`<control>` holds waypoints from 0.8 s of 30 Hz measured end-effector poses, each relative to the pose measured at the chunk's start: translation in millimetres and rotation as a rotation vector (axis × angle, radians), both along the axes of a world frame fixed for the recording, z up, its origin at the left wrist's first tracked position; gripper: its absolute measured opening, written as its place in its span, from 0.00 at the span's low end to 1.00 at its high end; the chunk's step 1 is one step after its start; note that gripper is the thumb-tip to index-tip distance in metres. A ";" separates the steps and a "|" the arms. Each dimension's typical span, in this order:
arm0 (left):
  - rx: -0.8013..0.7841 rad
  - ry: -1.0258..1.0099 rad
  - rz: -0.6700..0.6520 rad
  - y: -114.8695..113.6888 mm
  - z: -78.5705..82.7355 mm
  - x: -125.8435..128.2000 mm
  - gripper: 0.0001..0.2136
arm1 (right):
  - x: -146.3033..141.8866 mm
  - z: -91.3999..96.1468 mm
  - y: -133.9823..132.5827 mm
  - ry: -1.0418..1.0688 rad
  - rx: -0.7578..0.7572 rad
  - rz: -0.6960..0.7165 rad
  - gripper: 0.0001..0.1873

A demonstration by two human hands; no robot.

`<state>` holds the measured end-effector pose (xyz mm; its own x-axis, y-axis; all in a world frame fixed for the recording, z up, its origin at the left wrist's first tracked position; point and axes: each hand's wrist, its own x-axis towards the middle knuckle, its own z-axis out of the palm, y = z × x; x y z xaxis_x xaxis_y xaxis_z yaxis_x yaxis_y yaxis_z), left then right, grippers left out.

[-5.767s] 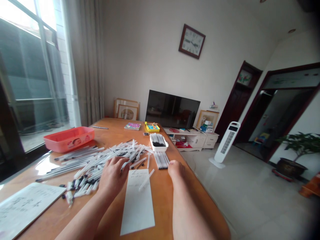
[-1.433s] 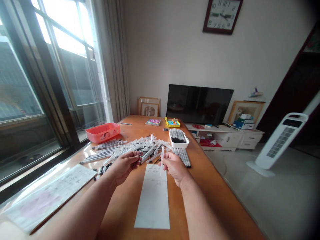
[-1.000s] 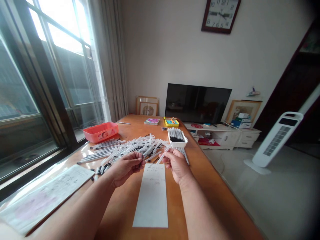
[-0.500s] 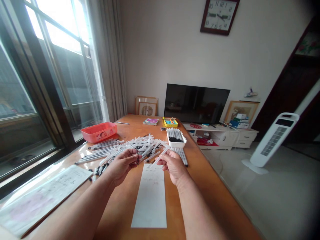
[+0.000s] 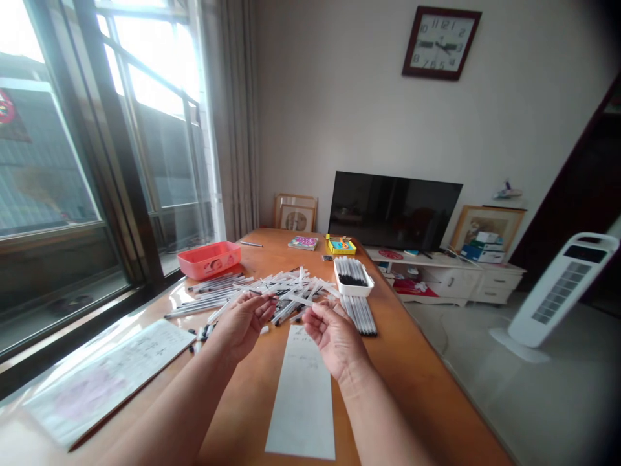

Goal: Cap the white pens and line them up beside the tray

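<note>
Both my hands are raised above the wooden table, fingers pinched. My left hand and my right hand each grip one end of a clear plastic pen, which lies roughly level between them. Just beyond it is a loose pile of clear pen barrels and dark parts. A white paper strip with faint writing lies below my hands. To the right of the pile, a white tray holds upright pens, and a neat row of finished pens lies in front of it.
A red plastic basket stands at the table's left by the window. A written sheet lies at the near left. A book and a yellow box sit at the far end. A TV and a white fan stand beyond.
The right hand has lowered the pen from upright to level and brought it to the left hand's fingertips. The view has shifted slightly.
</note>
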<state>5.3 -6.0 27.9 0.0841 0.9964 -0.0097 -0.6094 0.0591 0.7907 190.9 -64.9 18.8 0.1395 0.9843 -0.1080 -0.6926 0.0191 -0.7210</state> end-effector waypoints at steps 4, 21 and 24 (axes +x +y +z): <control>-0.023 -0.030 0.028 -1.8 3.5 0.6 0.08 | -4.8 2.0 -4.9 -0.093 -0.007 -0.021 0.18; -0.009 -0.031 -0.032 -6.3 4.6 2.1 0.09 | -10.4 -4.7 -0.7 -0.337 -0.058 -0.125 0.16; -0.012 -0.044 -0.042 -5.3 4.2 0.9 0.09 | -11.0 -4.5 -1.2 -0.365 -0.076 -0.114 0.16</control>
<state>6.2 -11.4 32.1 0.1267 0.9918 -0.0172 -0.6402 0.0950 0.7623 179.9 -66.1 14.4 0.2906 0.9513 -0.1027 -0.3863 0.0184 -0.9222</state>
